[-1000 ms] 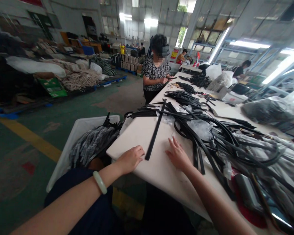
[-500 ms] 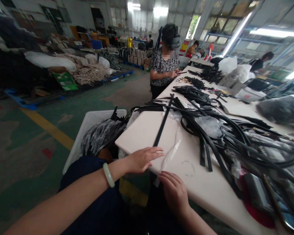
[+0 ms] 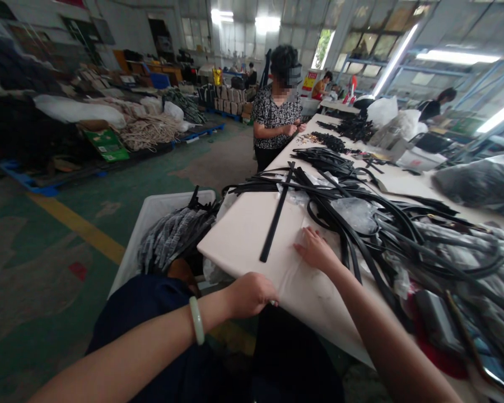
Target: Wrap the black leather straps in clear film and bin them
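My left hand point(image 3: 254, 295) is closed at the near edge of the white tabletop point(image 3: 235, 229), its fingers curled round the end of a thin clear plastic strip point(image 3: 289, 273). That strip is faint against the table. Farther up it lies my right hand point(image 3: 317, 250), fingers stretched out and resting on the plastic and the tabletop. Left of the right hand a flat black strap point(image 3: 276, 221) lies alone, its near end pointing toward me. Neither hand touches this strap.
A heap of black straps point(image 3: 344, 218) with plastic bags covers the table's right side. At the lower left stands a white bin point(image 3: 136, 229) of wrapped straps. A co-worker point(image 3: 277, 109) works at the table's far left side. Loaded pallets point(image 3: 29, 178) line the floor.
My right hand has moved from the table edge forward onto the tabletop. My left hand has left the black strap's end, come nearer to the edge and closed.
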A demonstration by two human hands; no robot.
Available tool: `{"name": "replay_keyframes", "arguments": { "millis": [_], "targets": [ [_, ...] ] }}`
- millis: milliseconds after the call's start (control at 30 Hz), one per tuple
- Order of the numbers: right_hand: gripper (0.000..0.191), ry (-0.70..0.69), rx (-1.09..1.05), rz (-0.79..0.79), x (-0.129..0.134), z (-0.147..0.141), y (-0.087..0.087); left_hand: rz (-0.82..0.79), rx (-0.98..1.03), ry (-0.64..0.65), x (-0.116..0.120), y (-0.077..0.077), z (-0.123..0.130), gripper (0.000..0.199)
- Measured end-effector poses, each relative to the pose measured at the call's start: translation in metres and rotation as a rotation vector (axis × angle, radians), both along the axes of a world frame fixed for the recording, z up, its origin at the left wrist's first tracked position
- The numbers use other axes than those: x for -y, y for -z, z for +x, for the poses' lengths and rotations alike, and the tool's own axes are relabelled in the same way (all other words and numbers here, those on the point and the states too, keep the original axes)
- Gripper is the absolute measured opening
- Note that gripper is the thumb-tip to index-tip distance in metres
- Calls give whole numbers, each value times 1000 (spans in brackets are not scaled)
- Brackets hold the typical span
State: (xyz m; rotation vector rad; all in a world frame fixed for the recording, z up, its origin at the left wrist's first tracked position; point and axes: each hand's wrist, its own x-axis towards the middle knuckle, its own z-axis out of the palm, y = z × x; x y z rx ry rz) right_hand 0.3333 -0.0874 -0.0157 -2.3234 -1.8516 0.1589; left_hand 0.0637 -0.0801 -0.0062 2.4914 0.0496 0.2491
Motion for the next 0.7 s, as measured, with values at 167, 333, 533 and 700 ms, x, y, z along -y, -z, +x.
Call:
{"name": "replay_keyframes", "arguments": {
  "millis": [167,333,533,700],
  "targets": [
    [69,-16,11,-10,33,-40,12,-693,-446,47,5,-22,-33,17],
    [48,-145,42,99,84,-101,23,-893,-890,147,-7,-20,-56,20],
    [41,-287,11,361,123,-138,27,-905,-281,-631,-23,-10,-32,51],
    [46,-659,-82,378,127,-167,11,-1224,-159,-730,-21,0,-18,48]
  ]
}}
